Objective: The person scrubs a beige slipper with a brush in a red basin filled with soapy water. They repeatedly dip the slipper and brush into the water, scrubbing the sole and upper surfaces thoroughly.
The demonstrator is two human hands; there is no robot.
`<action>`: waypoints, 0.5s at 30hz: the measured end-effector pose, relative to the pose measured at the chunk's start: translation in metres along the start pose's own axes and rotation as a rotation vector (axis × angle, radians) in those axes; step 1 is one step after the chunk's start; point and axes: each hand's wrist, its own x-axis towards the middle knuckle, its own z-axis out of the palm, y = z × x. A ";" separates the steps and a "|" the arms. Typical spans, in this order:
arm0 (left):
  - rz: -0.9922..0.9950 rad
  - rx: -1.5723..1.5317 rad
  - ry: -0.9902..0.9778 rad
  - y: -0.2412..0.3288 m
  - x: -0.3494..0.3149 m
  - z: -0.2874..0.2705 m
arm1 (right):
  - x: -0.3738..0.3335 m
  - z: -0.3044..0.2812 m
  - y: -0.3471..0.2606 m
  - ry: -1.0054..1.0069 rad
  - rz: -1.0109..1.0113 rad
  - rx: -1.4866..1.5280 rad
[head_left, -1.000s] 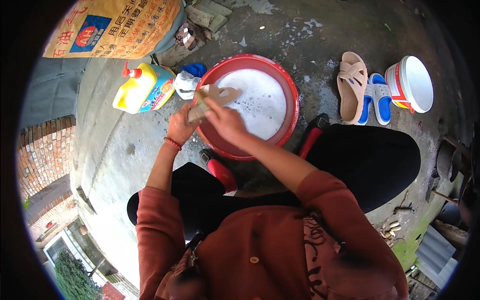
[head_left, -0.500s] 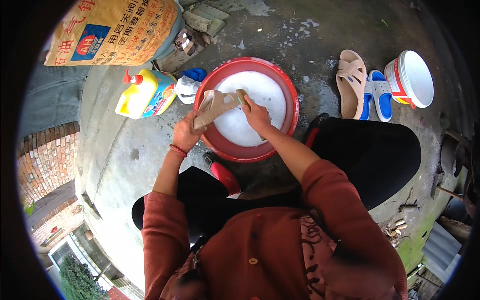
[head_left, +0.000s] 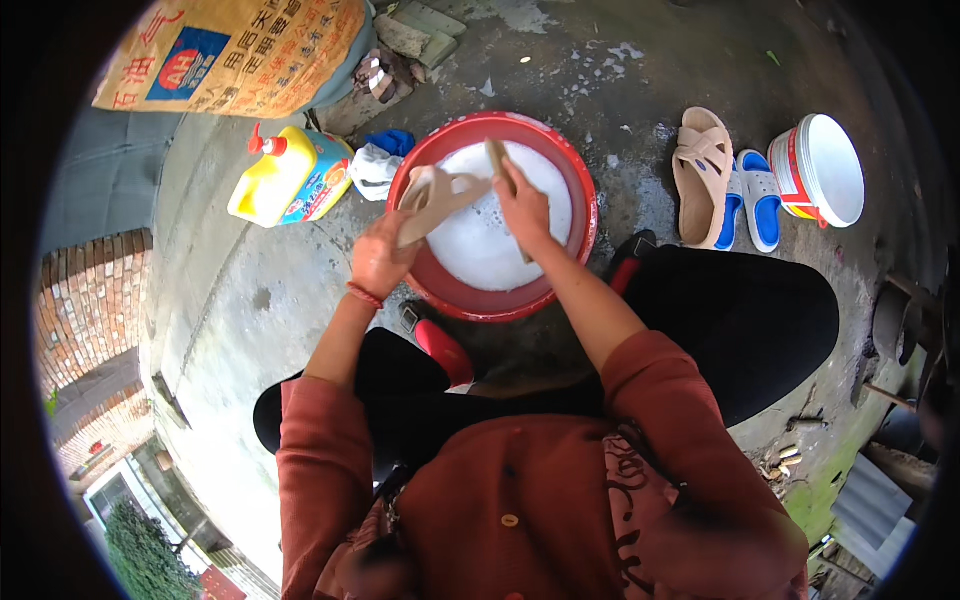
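Over a red basin (head_left: 578, 262) of white suds (head_left: 478, 245), my left hand (head_left: 385, 250) is closed round one end of a beige slipper (head_left: 440, 208), which tilts up to the right and is slightly blurred. My right hand (head_left: 525, 208) grips a long, narrow tan scrubbing brush (head_left: 497, 158), seen nearly edge-on; its bristles cannot be made out. The brush is just right of the slipper's far end, a small gap between them. A matching beige slipper (head_left: 700, 180) lies on the ground to the right.
Left of the basin stand a yellow pump bottle (head_left: 275, 185) and a white and blue cloth bundle (head_left: 375, 170). Blue-and-white clogs (head_left: 762, 205) and a white bucket (head_left: 832, 170) are at the right. A printed tan sack (head_left: 240, 60) lies far left, near some stones (head_left: 380, 75).
My right hand has lifted the brush up and away from the slipper's tip, turning it more upright. The slipper in my left hand has shifted slightly right. The whole view has moved a little.
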 end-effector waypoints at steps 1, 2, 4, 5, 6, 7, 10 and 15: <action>0.090 0.088 -0.006 0.007 -0.001 0.005 | 0.007 -0.006 -0.007 0.048 -0.016 0.007; 0.154 0.149 -0.019 0.013 -0.003 0.013 | 0.015 -0.014 -0.013 0.103 0.005 0.007; 0.277 0.266 -0.043 0.020 -0.012 0.038 | 0.028 -0.027 -0.022 0.277 -0.238 0.054; 0.331 0.347 -0.070 0.018 -0.018 0.052 | 0.030 -0.032 -0.027 0.267 -0.213 0.055; 0.382 0.426 -0.097 0.013 -0.026 0.070 | 0.031 -0.038 -0.035 0.256 -0.186 0.052; 0.434 0.502 -0.128 0.009 -0.034 0.084 | 0.031 -0.042 -0.039 0.246 -0.157 0.048; 0.396 0.507 -0.323 0.001 -0.050 0.108 | 0.031 -0.045 -0.035 0.278 -0.169 0.101; 0.231 0.473 -0.650 0.000 -0.037 0.107 | 0.044 -0.037 -0.005 0.257 -0.225 0.070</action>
